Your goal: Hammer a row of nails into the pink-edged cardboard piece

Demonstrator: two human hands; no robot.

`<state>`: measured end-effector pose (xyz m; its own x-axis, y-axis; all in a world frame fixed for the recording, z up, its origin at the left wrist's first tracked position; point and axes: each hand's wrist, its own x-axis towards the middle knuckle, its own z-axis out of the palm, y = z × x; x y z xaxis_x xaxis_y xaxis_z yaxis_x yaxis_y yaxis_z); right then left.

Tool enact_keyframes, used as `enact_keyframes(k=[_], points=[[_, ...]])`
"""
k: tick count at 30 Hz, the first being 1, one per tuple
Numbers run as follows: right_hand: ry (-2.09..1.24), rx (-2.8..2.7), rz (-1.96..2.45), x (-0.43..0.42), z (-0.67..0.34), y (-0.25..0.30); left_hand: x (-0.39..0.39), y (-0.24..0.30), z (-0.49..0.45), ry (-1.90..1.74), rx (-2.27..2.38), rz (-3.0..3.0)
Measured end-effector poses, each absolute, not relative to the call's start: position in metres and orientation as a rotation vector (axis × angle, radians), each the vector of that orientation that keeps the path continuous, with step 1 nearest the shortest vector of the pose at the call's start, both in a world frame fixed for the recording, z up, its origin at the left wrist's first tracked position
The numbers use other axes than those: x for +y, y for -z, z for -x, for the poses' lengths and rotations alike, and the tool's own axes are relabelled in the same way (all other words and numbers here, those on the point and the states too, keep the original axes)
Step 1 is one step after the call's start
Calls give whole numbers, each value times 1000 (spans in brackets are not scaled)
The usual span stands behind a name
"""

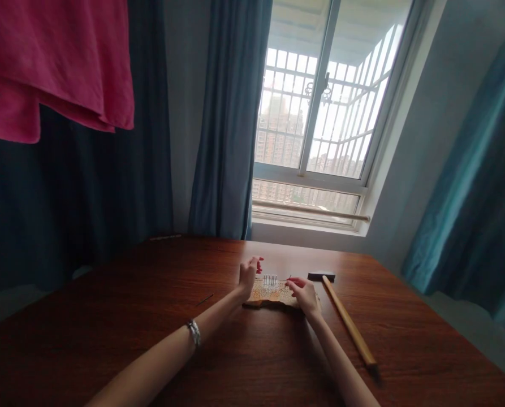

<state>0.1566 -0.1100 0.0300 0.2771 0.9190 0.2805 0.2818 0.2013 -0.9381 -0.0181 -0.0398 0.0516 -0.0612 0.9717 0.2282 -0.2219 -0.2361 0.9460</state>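
A flat, rough-edged piece of wood (pixel 271 295) lies on the dark red-brown table (pixel 150 316), with several thin nails (pixel 270 280) standing upright in it near its far edge. My left hand (pixel 249 274) rests at the board's left end, fingers curled loosely and partly apart, holding nothing that I can see. My right hand (pixel 303 294) lies on the board's right end with its fingertips pinched together next to a small nail. A silver bracelet (pixel 193 332) circles my left wrist.
A hammer (pixel 345 319) with a long pale wooden handle and dark head lies to the right of the board, head far from me. A loose nail (pixel 204 300) lies left of the board. Blue curtains, a barred window and a hanging pink cloth (pixel 57 62) stand behind.
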Motion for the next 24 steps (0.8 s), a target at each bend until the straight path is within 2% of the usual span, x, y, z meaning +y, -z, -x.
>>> enact_keyframes(k=[8,15,24], points=[[-525,-1369,1314,-73,-146,-21,9,-32,-3,-1259,679,-693],[-474,-1424,1324,-72,-142,-14,4,-16,-8,-1201,602,-753],[-454,-1469,1350,-72,-142,-10,-15,-28,-9,-1248,672,-950]])
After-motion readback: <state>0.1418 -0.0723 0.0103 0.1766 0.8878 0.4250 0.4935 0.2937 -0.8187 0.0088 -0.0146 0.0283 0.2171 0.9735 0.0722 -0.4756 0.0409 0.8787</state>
